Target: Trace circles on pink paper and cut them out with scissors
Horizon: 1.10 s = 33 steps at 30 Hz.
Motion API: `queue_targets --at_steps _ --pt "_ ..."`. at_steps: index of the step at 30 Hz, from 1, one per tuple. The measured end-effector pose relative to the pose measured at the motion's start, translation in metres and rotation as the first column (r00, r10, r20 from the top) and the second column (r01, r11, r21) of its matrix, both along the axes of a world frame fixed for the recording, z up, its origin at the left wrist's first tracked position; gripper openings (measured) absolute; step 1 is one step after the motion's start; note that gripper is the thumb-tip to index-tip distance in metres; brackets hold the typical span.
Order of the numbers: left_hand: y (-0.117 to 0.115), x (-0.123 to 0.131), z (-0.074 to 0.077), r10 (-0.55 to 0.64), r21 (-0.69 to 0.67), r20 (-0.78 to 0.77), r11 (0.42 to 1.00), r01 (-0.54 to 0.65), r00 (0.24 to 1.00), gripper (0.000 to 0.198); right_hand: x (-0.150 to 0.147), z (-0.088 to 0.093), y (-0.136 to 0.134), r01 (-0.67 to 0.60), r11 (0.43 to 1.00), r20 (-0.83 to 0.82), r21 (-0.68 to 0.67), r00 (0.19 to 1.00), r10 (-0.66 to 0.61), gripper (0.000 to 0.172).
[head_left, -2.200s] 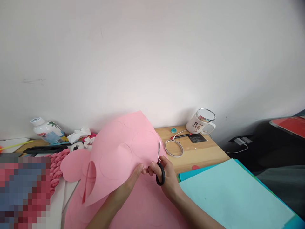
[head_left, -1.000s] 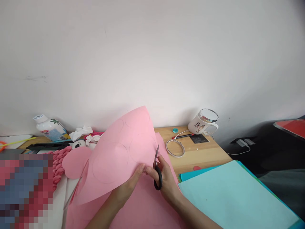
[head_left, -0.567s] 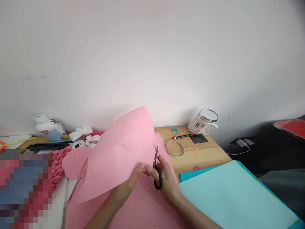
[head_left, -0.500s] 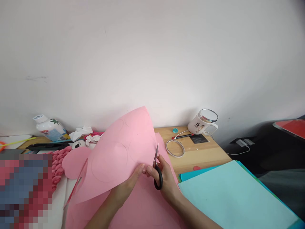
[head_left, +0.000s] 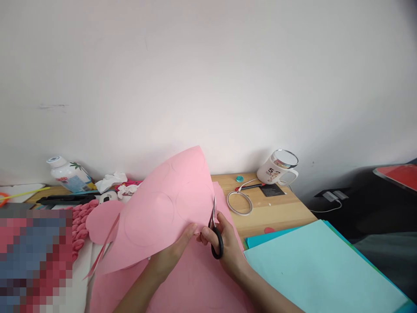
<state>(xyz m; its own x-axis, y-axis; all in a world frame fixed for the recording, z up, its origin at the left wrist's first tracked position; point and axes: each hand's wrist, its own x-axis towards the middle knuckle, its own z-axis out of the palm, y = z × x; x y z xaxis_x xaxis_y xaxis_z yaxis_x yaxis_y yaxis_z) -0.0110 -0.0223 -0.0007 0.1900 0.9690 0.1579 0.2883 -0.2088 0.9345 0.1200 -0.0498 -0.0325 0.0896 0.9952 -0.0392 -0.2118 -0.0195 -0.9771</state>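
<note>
Right hand [head_left: 228,245] has its grip clenched through the black loops of the scissors [head_left: 215,230], blades pointing up and biting into the right edge of the pink sheet [head_left: 163,213]. Can't tell how far apart the blades are. Left hand [head_left: 172,254] has its grip pinched on the sheet's lower edge just beside the scissors, fingertips nearly touching the right thumb.

The sheet is held up off the bench [head_left: 276,215], bowed into a loose cone with its peak toward the wall. Faint pencilled circles run across it, and a thin cut strip dangles at its lower left. More pink paper lies flat under both hands.

Room around it: on the right the teal sheets [head_left: 312,269] sit just beside the right wrist, their left edge close to the forearm. Past the blades there's bare wood, then a white ring [head_left: 239,202] and a mug [head_left: 276,167] near the wall — both well apart from the scissors. The left side is busier — pink twisted bits [head_left: 80,226] and a bottle [head_left: 67,174] near the sheet's far edge.
</note>
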Motion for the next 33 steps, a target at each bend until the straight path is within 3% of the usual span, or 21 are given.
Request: queue_targets --at_steps 2,5,10,14,18,22,25,33 --pt "0.001 -0.003 -0.001 -0.045 0.0 -0.069 0.999 0.045 0.997 0.031 0.0 0.0 0.0 -0.002 1.0 -0.002 -0.003 1.0 0.002 0.037" --pt "-0.001 -0.007 -0.004 0.007 0.032 -0.143 0.999 -0.002 0.99 0.03 0.0 -0.001 0.0 0.003 1.0 0.016 -0.02 1.0 -0.003 0.036" --pt "-0.002 -0.01 -0.023 0.185 0.111 -0.099 0.979 -0.173 0.978 0.024 -0.001 0.0 -0.002 -0.003 0.999 0.027 -0.04 1.0 0.005 0.04" --pt "0.003 -0.014 -0.035 0.221 0.099 -0.088 0.972 -0.213 0.971 0.039 -0.003 0.001 -0.004 -0.012 0.999 0.039 -0.03 0.999 0.013 0.041" --pt "0.003 -0.014 -0.033 0.152 0.067 -0.111 0.987 -0.145 0.982 0.037 -0.004 0.003 -0.003 -0.03 0.999 0.022 -0.027 0.999 0.031 0.045" --pt "0.002 -0.011 -0.033 0.202 0.083 -0.086 0.977 -0.195 0.976 0.04 -0.001 0.001 -0.001 -0.051 0.999 -0.053 -0.008 0.997 0.051 0.055" --pt "0.003 -0.012 -0.034 0.175 0.088 -0.072 0.982 -0.168 0.982 0.045 0.002 -0.002 0.0 -0.063 0.998 -0.091 0.03 0.994 0.066 0.062" --pt "0.004 -0.013 -0.029 0.151 0.1 -0.075 0.985 -0.143 0.986 0.04 0.002 0.003 0.0 -0.058 0.997 -0.046 0.057 0.997 0.06 0.059"
